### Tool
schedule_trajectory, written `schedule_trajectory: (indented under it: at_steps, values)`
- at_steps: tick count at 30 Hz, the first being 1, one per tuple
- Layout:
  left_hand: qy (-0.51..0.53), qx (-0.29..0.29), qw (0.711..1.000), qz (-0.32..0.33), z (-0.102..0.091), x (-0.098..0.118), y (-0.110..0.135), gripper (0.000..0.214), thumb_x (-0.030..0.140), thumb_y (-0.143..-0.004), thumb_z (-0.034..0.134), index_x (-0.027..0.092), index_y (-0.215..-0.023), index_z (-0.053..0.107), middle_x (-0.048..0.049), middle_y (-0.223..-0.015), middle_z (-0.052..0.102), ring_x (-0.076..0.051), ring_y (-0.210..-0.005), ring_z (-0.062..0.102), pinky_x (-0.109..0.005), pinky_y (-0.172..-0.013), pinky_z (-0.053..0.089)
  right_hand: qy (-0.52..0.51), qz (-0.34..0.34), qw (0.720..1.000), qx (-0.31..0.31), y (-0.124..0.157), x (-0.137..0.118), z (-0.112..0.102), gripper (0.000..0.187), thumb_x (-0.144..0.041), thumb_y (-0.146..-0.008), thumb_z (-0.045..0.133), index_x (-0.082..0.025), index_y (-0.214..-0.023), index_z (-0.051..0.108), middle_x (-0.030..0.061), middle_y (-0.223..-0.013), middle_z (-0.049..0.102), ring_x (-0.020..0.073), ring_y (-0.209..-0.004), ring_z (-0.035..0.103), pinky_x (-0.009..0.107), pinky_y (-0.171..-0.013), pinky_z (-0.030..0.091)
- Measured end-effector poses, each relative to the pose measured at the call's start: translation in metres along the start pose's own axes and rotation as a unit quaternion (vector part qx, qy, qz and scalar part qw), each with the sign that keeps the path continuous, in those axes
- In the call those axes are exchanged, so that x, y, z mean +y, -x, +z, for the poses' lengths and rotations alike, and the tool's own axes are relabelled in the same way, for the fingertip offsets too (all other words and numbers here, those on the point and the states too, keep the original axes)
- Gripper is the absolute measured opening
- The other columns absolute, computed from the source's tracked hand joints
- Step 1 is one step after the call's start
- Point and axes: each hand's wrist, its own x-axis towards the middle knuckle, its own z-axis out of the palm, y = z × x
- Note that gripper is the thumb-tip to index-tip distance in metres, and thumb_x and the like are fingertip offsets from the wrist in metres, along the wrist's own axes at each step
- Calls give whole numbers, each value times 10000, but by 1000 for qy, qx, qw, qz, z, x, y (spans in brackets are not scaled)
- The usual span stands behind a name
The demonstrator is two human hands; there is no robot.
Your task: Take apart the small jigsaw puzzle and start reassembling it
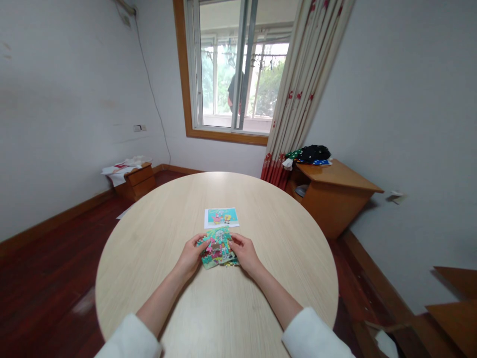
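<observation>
Dark red wooden floorboards (44,298) run along the left side. At the far left, against the wall, a small wooden drawer unit (140,183) carries white papers (121,169); a wall switch (139,128) sits above it, and a thin cable (149,82) hangs down the wall just to its right.

The round, pale wood-grain worktop (208,313) fills the middle. From its near left side reaches the left hand (193,252), the arm in a white sleeve. Its fingers grasp the left edge of a colourful cartoon print (219,249), the thumb resting on top. The print is held tilted at the middle of the worktop, between both hands; whether it is a single sheet or a packet I cannot tell. Small green and yellow bits (230,264) show at its near right edge. Just beyond it a SpongeBob picture card (223,218) lies flat, and farther back is a wood-framed sliding window (219,64).

On the right, the right hand (246,253) grips the print's right edge between thumb and fingers. At the far right hangs a cream curtain (298,74) with red patterning. Beside it, bundled clothes (315,153) lie on a wooden cabinet (333,199).
</observation>
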Motion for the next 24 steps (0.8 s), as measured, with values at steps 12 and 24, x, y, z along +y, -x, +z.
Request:
schedule_trajectory:
  at_steps: [12,24]
  values:
    - [41,-9,996,-75,-4,3,1,345,142,-547,822,118,-852,662,-47,-811,691,-115,-658,640,-189,-584,531,-7,41,998,41,-1,0,-1,314,-437,-603,721,-175,-772,682,26,-757,680,172,-703,589,293,-645,484]
    - [15,8,996,-86,-7,2,0,204,169,-719,697,121,-897,609,-28,-573,623,-107,-480,585,-201,-476,503,-38,67,997,29,1,-6,-1,385,-462,-565,757,-174,-808,678,25,-711,694,171,-644,623,304,-620,503]
